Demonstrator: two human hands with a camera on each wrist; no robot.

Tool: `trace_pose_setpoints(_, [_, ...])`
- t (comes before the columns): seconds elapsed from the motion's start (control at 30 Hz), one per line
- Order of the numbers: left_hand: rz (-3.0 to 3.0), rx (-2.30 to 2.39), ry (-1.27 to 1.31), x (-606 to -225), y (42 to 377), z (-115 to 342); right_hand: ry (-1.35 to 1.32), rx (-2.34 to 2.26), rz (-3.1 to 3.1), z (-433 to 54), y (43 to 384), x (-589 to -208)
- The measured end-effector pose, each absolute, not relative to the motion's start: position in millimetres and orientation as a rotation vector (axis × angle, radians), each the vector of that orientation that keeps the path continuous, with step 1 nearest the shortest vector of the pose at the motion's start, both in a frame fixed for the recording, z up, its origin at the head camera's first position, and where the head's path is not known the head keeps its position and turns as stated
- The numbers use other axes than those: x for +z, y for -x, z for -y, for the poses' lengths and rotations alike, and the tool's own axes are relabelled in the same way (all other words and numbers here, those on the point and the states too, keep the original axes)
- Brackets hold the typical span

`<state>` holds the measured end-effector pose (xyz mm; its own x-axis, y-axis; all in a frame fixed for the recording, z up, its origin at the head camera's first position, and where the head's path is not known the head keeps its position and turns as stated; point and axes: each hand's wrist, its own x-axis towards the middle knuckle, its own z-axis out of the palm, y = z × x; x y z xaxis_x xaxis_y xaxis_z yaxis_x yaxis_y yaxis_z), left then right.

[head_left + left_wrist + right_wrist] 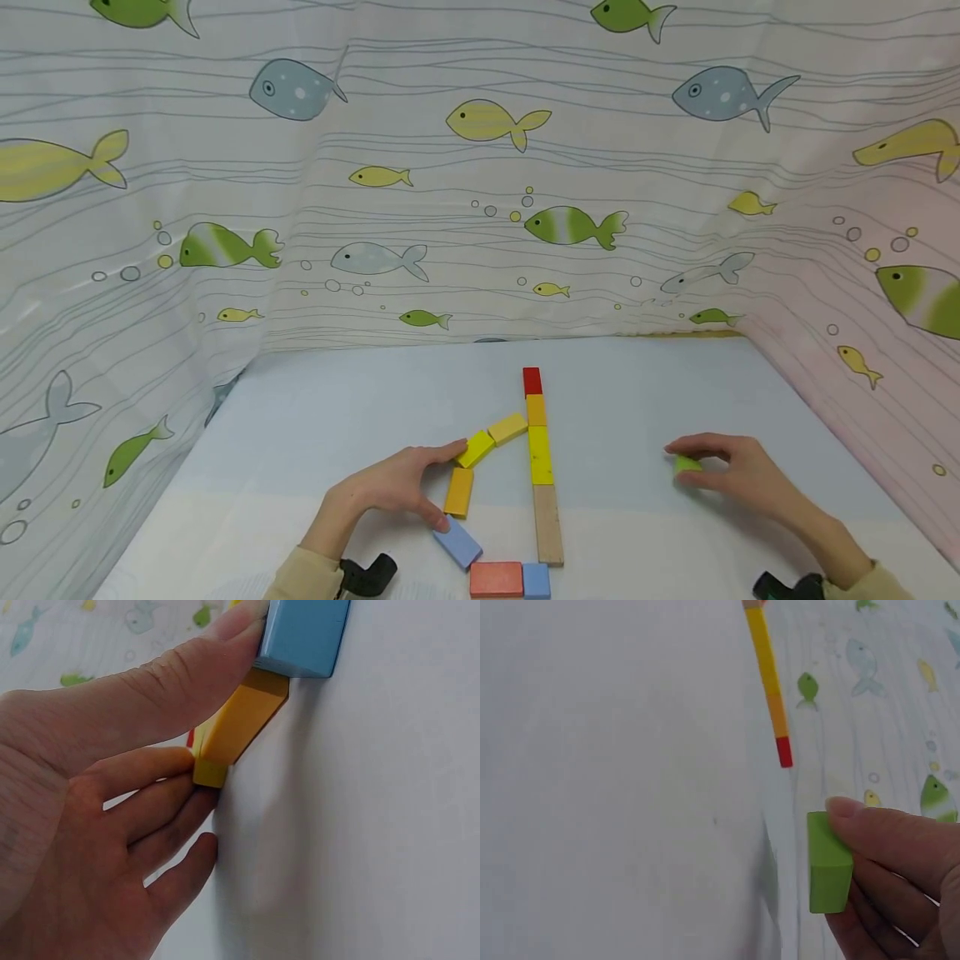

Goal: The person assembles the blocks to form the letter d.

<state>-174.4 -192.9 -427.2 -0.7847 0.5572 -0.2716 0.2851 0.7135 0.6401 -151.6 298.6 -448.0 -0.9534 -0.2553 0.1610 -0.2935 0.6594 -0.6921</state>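
Observation:
My right hand (757, 479) pinches a green block (829, 874) between thumb and fingers, at the right of the table. At the left, my left hand (393, 482) spans the curved side of a flat outline of wooden blocks. Its thumb touches a blue block (458, 542), and its fairly straight fingers reach a yellow block (476, 449). Between them lies an orange block (246, 718). A paler yellow block (508, 429) links the curve to a straight column: red block (532, 381), orange block (536, 410), yellow piece (540, 454), plain wooden block (548, 525).
A reddish block (496, 580) and a small blue block (536, 581) form the near edge of the outline. The white table (637, 400) is bordered at the back and sides by a fish-patterned curtain (465, 217).

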Motion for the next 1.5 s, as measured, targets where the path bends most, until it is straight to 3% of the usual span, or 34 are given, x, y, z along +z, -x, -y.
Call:
trace_pose_setpoints(0.73, [-2.462, 0.812, -0.623, -428, 175, 195, -1.291, 1.302, 2.520, -209, 137, -441])
trace_pose_setpoints(1.23, [-2.458, 0.828, -0.657, -429, 176, 194, -1.376, 1.396, 2.628, -184, 117, -447])
trace_pose_setpoints(1.5, [-2.460, 0.818, -0.658, -429, 177, 194, -1.356, 1.176, 2.787, -188, 117, -443])
